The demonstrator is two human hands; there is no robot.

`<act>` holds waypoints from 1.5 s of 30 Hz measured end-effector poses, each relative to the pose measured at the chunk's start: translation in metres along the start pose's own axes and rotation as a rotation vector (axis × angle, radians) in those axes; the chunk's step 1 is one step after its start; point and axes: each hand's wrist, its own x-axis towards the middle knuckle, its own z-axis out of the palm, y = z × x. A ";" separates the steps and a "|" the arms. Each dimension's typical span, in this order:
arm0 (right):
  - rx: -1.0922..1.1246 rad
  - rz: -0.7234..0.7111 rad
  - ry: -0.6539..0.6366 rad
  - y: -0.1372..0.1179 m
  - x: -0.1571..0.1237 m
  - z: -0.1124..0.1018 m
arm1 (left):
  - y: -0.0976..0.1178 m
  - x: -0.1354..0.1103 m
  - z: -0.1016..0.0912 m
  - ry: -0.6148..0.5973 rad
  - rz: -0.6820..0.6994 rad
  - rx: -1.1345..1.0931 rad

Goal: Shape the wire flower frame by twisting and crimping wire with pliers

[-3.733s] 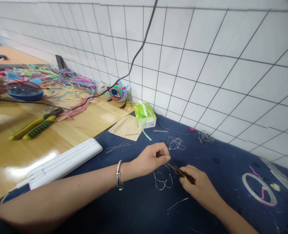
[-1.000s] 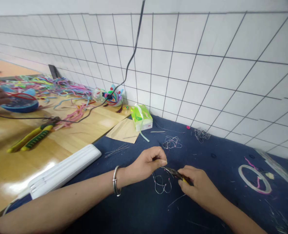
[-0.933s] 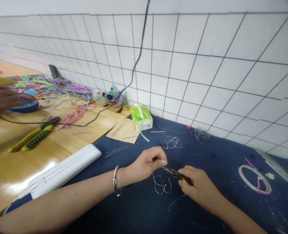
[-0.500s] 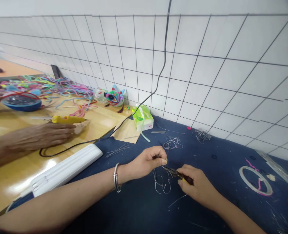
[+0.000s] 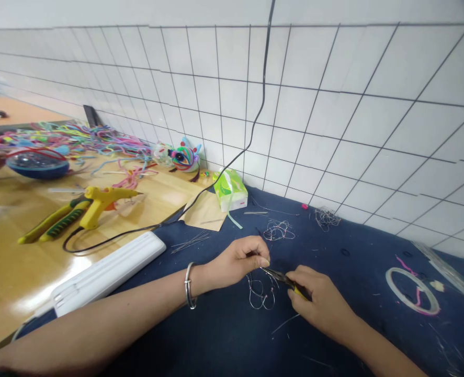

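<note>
Left hand (image 5: 251, 262) pinches wire (image 5: 261, 297), right hand (image 5: 314, 293) grips pliers (image 5: 282, 278), tissues (image 5: 232, 192) at far-left corner of blue surface (image 5: 219, 335), tangle (image 5: 326, 218) by far edge

From my station, I see the yellow hot glue gun (image 5: 97, 203) now lying unheld on the wooden table (image 5: 171, 195); the co-worker's hand that was at it a moment ago has withdrawn. Its black cable (image 5: 260, 107), earlier trailing across the yellow-and-green-handled pliers (image 5: 65, 221), now runs over the beige paper (image 5: 206, 213).
</note>
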 end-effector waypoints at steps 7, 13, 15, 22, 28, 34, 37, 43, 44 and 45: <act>-0.003 0.001 -0.006 -0.002 -0.003 -0.002 | 0.001 -0.001 0.000 0.007 0.007 0.014; 0.022 0.012 0.010 -0.001 -0.001 0.001 | 0.002 0.001 0.000 0.011 -0.025 -0.016; 0.058 0.037 0.032 0.001 0.000 0.002 | 0.001 0.001 -0.001 0.044 -0.053 -0.069; 0.021 0.110 0.181 0.011 0.005 0.006 | -0.003 0.004 -0.002 0.147 -0.099 -0.282; -0.304 0.034 0.230 0.025 0.005 0.011 | 0.009 -0.001 0.004 0.149 -0.092 -0.324; -0.499 0.000 0.262 0.024 0.001 0.017 | 0.024 -0.012 0.017 0.189 -0.140 -0.372; -0.513 -0.006 0.269 0.021 -0.002 0.019 | 0.029 -0.018 0.027 0.227 -0.171 -0.403; -0.558 -0.057 0.268 0.019 -0.005 0.020 | 0.031 -0.024 0.048 0.239 -0.151 -0.506; -0.567 -0.069 0.271 0.019 -0.005 0.020 | 0.029 -0.024 0.051 0.236 -0.151 -0.507; -0.577 -0.080 0.278 0.019 -0.005 0.020 | 0.027 -0.025 0.052 0.237 -0.152 -0.507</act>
